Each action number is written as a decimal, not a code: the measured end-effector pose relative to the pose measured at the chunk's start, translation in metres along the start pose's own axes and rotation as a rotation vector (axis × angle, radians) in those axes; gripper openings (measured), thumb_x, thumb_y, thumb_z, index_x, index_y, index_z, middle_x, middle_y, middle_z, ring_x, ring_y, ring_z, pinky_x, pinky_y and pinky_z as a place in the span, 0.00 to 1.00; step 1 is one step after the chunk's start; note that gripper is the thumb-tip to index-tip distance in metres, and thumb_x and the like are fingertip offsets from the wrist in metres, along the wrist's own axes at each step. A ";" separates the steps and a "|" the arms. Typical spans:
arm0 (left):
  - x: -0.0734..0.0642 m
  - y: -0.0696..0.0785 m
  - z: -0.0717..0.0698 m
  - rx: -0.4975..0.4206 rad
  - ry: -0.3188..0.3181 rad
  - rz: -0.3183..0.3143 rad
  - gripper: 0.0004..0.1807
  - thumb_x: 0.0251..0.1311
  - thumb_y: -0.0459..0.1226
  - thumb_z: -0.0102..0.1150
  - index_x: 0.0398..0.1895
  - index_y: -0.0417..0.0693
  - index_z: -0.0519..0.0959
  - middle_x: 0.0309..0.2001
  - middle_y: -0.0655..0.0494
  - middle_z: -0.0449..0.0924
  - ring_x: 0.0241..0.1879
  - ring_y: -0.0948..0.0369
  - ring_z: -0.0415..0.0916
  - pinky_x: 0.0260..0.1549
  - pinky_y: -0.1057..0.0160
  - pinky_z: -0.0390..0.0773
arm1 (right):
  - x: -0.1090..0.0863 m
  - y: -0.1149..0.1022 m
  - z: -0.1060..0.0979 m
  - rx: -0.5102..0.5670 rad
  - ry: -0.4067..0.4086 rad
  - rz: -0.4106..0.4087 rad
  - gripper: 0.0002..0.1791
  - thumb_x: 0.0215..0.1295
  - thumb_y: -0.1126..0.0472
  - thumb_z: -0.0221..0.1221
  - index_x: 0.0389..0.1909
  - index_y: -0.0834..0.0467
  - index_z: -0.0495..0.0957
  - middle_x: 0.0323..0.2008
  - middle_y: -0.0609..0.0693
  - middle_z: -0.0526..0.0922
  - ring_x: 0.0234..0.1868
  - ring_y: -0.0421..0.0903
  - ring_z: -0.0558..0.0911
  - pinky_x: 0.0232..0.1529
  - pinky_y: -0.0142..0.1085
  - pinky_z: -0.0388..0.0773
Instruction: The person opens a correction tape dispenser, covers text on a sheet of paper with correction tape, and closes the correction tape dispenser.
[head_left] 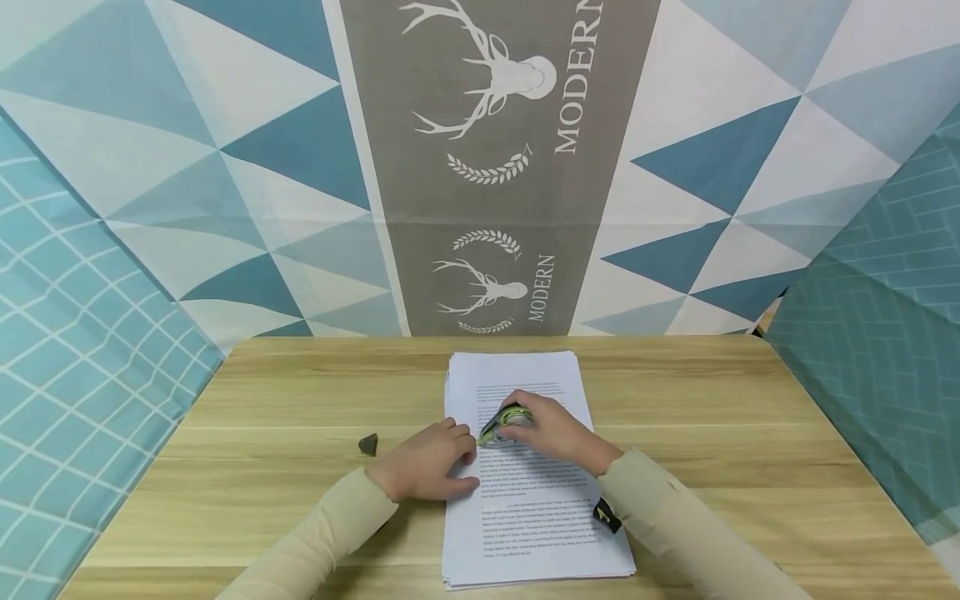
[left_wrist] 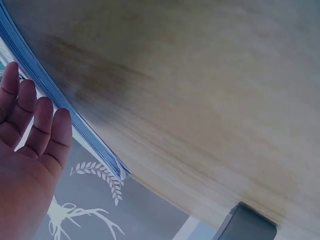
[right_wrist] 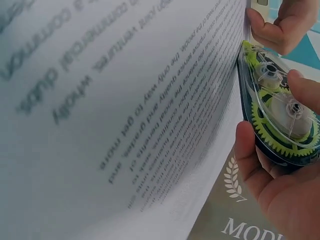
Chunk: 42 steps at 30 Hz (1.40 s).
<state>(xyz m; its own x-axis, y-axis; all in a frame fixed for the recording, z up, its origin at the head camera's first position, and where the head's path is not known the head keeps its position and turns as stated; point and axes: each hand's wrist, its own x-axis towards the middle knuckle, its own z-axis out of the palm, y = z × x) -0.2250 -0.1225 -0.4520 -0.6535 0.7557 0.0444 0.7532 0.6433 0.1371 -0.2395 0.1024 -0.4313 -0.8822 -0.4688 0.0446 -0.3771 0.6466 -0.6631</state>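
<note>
A stack of printed paper (head_left: 536,533) lies upright to me on the table. My right hand (head_left: 558,429) grips a correction tape dispenser (right_wrist: 287,110) with green gears in a clear and dark case. Its tip meets the top sheet near the left end of a text line. My left hand (head_left: 431,462) rests at the left edge of the stack, fingers loosely bent over the sheets. In the left wrist view the left hand's fingers (left_wrist: 37,120) lie beside the stacked edges (left_wrist: 65,105) and hold nothing.
A small dark grey wedge-shaped object (head_left: 367,444) sits on the wooden table (head_left: 300,392) left of my left hand. By the right sleeve, a small black object (head_left: 607,515) lies at the stack's right edge. A patterned backdrop (head_left: 487,200) stands behind the table.
</note>
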 end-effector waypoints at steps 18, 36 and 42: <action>0.003 0.001 0.001 0.001 -0.005 -0.012 0.13 0.53 0.52 0.57 0.27 0.53 0.73 0.27 0.65 0.67 0.31 0.65 0.59 0.36 0.67 0.66 | 0.006 -0.011 -0.014 -0.201 -0.084 -0.042 0.14 0.60 0.55 0.62 0.44 0.54 0.73 0.36 0.45 0.79 0.40 0.41 0.77 0.46 0.40 0.73; 0.005 0.003 -0.001 -0.012 -0.029 -0.049 0.13 0.53 0.52 0.57 0.28 0.53 0.73 0.28 0.64 0.68 0.31 0.64 0.61 0.35 0.66 0.67 | -0.004 0.007 -0.025 -0.187 -0.049 -0.040 0.14 0.59 0.55 0.62 0.44 0.54 0.73 0.37 0.44 0.79 0.41 0.41 0.76 0.46 0.40 0.73; 0.003 0.004 -0.001 -0.013 -0.027 -0.054 0.13 0.53 0.52 0.57 0.27 0.53 0.73 0.27 0.64 0.68 0.31 0.64 0.61 0.35 0.66 0.67 | -0.009 0.015 -0.029 -0.181 -0.046 -0.042 0.14 0.59 0.56 0.62 0.44 0.54 0.73 0.37 0.43 0.79 0.40 0.40 0.76 0.46 0.40 0.73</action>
<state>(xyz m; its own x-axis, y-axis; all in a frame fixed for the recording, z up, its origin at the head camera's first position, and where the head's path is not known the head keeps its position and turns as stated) -0.2241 -0.1173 -0.4503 -0.6909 0.7228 0.0103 0.7156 0.6818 0.1516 -0.2451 0.1337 -0.4204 -0.8524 -0.5218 0.0327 -0.4617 0.7218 -0.5156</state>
